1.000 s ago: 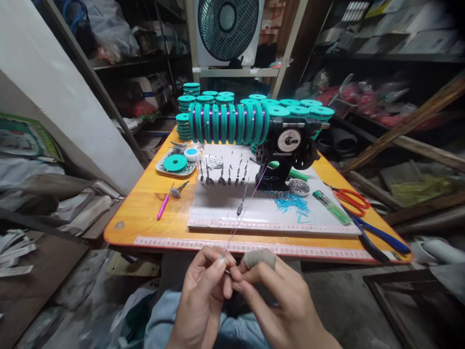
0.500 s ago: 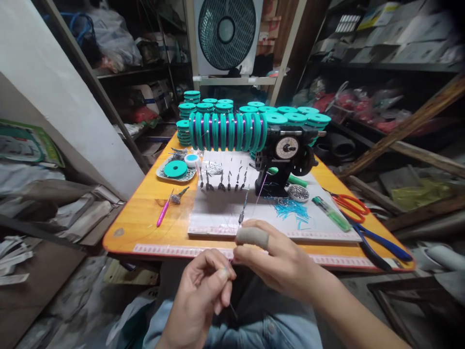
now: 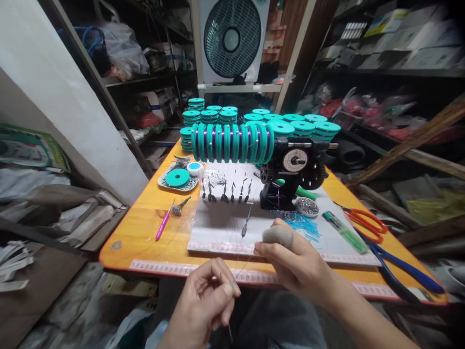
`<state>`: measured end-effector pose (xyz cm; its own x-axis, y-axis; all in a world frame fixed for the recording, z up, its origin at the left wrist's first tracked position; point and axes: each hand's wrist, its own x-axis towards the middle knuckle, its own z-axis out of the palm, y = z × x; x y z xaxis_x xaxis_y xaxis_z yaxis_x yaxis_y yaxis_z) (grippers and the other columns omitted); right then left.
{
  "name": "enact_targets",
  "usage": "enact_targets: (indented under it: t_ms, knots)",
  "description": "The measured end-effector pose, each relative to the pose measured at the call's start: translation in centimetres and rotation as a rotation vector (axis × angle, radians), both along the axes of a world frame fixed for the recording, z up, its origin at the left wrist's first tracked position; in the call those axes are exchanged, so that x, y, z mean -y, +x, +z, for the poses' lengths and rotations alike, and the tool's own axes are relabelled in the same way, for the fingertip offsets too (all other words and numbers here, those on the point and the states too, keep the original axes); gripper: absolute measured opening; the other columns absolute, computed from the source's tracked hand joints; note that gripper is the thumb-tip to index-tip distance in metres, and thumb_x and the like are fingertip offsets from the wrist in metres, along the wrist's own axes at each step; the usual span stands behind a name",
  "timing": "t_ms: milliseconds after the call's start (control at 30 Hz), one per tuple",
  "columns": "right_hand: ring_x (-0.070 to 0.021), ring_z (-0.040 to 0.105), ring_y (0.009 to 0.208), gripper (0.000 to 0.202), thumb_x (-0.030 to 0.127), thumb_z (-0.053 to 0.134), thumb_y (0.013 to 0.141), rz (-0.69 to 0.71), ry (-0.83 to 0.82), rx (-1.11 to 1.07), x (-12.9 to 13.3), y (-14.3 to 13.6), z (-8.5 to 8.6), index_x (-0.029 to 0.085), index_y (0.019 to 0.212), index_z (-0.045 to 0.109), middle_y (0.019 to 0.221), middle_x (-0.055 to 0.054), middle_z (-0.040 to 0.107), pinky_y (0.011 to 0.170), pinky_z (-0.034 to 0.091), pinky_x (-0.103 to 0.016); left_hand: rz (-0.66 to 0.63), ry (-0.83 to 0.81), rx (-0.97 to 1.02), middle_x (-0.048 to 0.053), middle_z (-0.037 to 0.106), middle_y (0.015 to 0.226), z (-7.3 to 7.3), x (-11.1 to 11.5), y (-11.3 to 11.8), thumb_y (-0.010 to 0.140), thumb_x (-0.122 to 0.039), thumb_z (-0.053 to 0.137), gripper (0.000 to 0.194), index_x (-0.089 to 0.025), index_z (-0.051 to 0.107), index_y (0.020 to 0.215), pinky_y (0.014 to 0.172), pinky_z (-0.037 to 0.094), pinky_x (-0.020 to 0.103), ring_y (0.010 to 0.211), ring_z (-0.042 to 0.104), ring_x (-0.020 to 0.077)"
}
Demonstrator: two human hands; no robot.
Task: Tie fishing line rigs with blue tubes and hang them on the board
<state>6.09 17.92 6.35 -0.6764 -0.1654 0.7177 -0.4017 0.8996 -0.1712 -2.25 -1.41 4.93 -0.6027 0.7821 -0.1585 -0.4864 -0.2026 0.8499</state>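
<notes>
Low in front of the table edge, my left hand [image 3: 207, 295] is closed in a pinch on a thin fishing line; a pale strand sticks out below the fingers. To its right, my right hand [image 3: 290, 257] has its fingertips pressed together over the board's front edge, and what they hold is too fine to make out. A grey sleeve [image 3: 278, 236] covers its index finger. A small dark sinker [image 3: 244, 230] hangs on a line just left of these fingertips. Above, a row of teal foam spools [image 3: 232, 144] wound with purple line sits on the shaft of a black winding machine [image 3: 278, 194].
On the white board [image 3: 218, 228] are a dish of metal bits [image 3: 307, 207], blue tubing pieces [image 3: 305, 228] and a green packet [image 3: 345, 232]. Red-handled scissors [image 3: 365, 224] and blue-handled pliers [image 3: 407, 269] lie right. A pink-handled needle tool [image 3: 164, 225] and a tray [image 3: 163, 182] lie left.
My right hand has moved right, away from my left hand and from the hanging sinker. My left hand keeps its pinch. The view has shifted slightly.
</notes>
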Motion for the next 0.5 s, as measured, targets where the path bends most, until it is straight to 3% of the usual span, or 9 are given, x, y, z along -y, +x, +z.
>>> enact_targets:
  t_ms: [100,167,233,367,433,500]
  knots:
    - [-0.0154,0.042,0.072,0.023,-0.003,0.044,0.089,-0.049,-0.074,0.030,0.1,0.1,-0.6,0.014,0.096,0.056,0.079,-0.004,0.048,0.062,0.038,-0.026,0.002,-0.003,0.016,-0.001,0.060,0.073,-0.3,0.3,-0.2,0.074,-0.038,0.080,0.035,-0.013,0.058,0.067,0.040,0.016,0.017,0.041,0.043,-0.0005]
    - [-0.0155,0.045,0.073,0.018,0.001,0.043,0.092,-0.039,-0.111,0.137,0.3,0.3,0.0,0.015,0.095,0.055,0.080,-0.005,0.051,0.061,0.038,-0.026,0.005,-0.005,0.010,-0.001,0.060,0.073,-0.5,0.8,-0.5,0.075,-0.040,0.080,0.036,-0.013,0.058,0.067,0.040,0.017,0.017,0.040,0.044,-0.0006]
    - [-0.0163,0.050,0.074,0.015,0.008,0.043,0.096,0.006,-0.129,0.313,0.6,0.6,1.3,0.016,0.097,0.055,0.081,-0.005,0.055,0.064,0.040,-0.027,0.019,-0.006,-0.018,-0.001,0.060,0.073,-0.6,1.4,-0.7,0.076,-0.041,0.079,0.036,-0.013,0.059,0.067,0.041,0.019,0.017,0.041,0.044,-0.0005]
    - [-0.0191,0.060,0.084,0.025,0.018,0.047,0.097,0.105,-0.209,0.591,1.7,0.7,4.6,0.023,0.120,0.056,0.093,-0.004,0.067,0.077,0.044,-0.033,0.002,0.005,-0.047,0.000,0.060,0.075,-0.6,2.0,-0.4,0.077,-0.041,0.079,0.036,-0.013,0.059,0.067,0.042,0.023,0.016,0.041,0.047,0.0001]
    - [-0.0166,0.063,0.083,0.025,0.017,0.050,0.096,0.215,-0.360,0.637,2.5,0.3,5.4,0.026,0.117,0.060,0.091,-0.001,0.068,0.076,0.045,-0.029,-0.027,0.026,-0.015,-0.001,0.058,0.073,-0.2,1.9,0.0,0.075,-0.042,0.080,0.038,-0.013,0.058,0.065,0.042,0.025,0.016,0.040,0.047,0.0001]
    - [-0.0111,0.060,0.071,0.017,0.017,0.050,0.096,0.313,-0.629,0.639,3.4,-0.2,5.3,0.023,0.105,0.063,0.083,0.000,0.067,0.065,0.044,-0.022,-0.030,0.058,0.007,-0.001,0.056,0.070,0.2,1.4,0.4,0.075,-0.042,0.081,0.039,-0.013,0.057,0.063,0.042,0.027,0.016,0.041,0.045,0.0001]
